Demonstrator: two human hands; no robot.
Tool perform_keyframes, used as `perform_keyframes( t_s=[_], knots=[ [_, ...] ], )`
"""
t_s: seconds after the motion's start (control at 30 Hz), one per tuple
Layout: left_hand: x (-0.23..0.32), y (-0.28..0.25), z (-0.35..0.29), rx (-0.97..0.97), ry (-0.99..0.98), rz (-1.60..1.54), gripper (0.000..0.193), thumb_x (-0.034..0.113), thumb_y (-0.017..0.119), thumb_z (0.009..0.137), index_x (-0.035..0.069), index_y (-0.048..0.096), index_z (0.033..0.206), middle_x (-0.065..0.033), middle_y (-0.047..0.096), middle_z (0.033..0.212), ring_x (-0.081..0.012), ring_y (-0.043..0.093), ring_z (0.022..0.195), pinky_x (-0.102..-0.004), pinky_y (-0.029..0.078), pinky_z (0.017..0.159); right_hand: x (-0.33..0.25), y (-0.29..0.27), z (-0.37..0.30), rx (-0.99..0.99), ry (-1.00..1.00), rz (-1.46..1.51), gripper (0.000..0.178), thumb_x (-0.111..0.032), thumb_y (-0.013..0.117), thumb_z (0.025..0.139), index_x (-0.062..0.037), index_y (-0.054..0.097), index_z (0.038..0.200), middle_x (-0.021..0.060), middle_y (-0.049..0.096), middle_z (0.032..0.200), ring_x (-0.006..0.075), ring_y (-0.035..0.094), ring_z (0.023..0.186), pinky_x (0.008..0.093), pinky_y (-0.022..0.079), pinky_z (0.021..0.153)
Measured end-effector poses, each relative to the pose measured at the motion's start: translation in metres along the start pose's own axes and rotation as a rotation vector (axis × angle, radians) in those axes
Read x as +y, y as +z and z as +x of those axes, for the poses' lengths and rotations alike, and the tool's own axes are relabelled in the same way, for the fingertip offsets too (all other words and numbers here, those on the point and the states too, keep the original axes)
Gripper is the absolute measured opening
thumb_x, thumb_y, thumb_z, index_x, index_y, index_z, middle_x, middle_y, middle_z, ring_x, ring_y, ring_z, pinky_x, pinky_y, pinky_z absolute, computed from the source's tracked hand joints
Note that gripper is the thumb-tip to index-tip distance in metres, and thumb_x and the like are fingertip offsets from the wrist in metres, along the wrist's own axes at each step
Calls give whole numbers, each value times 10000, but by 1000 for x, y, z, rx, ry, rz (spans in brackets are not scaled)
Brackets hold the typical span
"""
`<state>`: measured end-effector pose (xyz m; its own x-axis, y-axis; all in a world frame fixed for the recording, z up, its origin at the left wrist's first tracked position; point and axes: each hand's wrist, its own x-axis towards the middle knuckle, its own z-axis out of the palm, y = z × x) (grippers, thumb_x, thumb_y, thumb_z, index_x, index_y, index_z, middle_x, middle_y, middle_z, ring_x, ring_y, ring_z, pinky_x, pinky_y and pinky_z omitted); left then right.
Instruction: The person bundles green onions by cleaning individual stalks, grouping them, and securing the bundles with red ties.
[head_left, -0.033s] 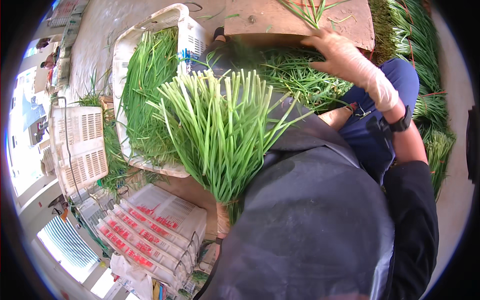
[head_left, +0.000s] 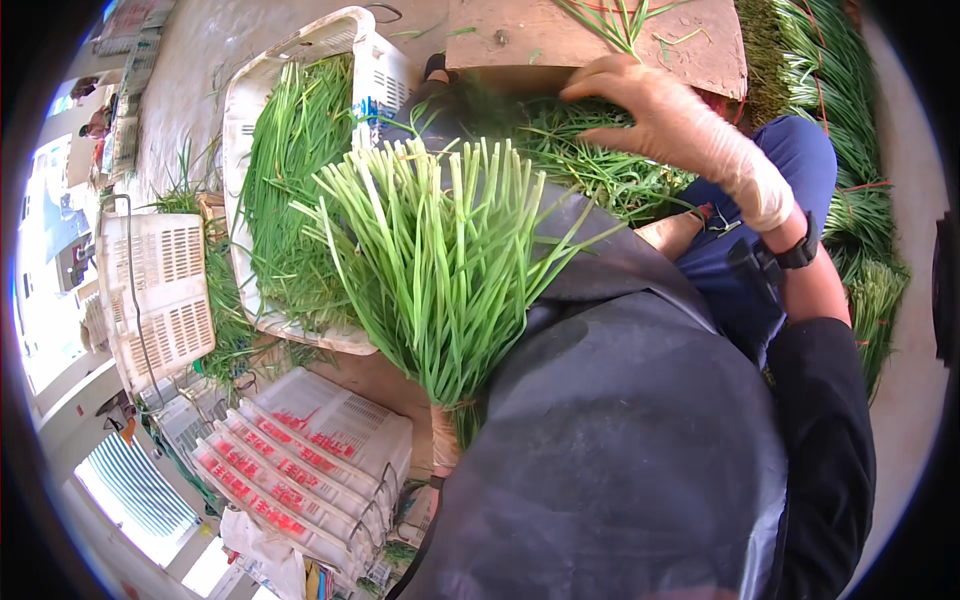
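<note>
A fanned bunch of garlic chives [head_left: 430, 270] stands in front of my apron, pale cut ends up and green leaves narrowing downward. My left hand [head_left: 443, 440], in a pale glove, is wrapped round the lower, gathered part; the bunch hides most of its fingers. To the upper right, my right hand [head_left: 660, 115] hovers, gloved in the same way, with thumb and fingers apart and nothing between them. It is just below a few loose stalks [head_left: 625, 25] on a wooden board [head_left: 520, 40] and above a heap of loose chives [head_left: 590, 150].
Left of the bunch, a white plastic crate [head_left: 238, 130] holds more chives. Another crate [head_left: 165, 290] stands farther left. Stacked white crates with red markings [head_left: 300, 450] are at lower left. Tied bundles of chives [head_left: 850, 110] line the right side. My dark apron [head_left: 620, 440] covers my lap.
My right hand has shifted slightly left and down, away from the stalks on the board. My left hand and the bunch stay nearly in place.
</note>
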<state>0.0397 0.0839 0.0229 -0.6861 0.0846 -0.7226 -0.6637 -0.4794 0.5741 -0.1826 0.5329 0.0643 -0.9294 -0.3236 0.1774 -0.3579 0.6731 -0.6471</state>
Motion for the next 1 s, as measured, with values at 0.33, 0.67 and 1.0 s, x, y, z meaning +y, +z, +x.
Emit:
perform_keyframes(
  t_s=[0.33, 0.67, 1.0],
  knots=[
    [2, 3, -1, -3, -2, -8, 522, 206, 664, 897, -15, 490, 1337, -159, 618, 1218, -293, 636, 1049, -391, 541, 882, -61, 69, 60, -667, 217, 1015, 484, -302, 766, 796, -10, 651, 1166, 111, 700, 1048, 184, 636, 982, 344, 495, 874],
    [2, 2, 0, 9, -1, -40, 526, 211, 668, 895, -17, 490, 1334, -160, 619, 1214, -297, 637, 1045, -394, 543, 878, -32, 92, 40, -589, 184, 791, 284, -274, 676, 870, -9, 733, 956, 60, 721, 950, 145, 619, 874, 295, 467, 852],
    [6, -5, 10, -12, -6, -20, 531, 216, 672, 892, -19, 491, 1332, -161, 621, 1210, -302, 639, 1041, -397, 546, 874, 59, 16, 12, -116, -325, 1328, 206, -165, 515, 923, -58, 641, 800, 116, 630, 848, 226, 591, 842, 349, 453, 831]
  ],
)
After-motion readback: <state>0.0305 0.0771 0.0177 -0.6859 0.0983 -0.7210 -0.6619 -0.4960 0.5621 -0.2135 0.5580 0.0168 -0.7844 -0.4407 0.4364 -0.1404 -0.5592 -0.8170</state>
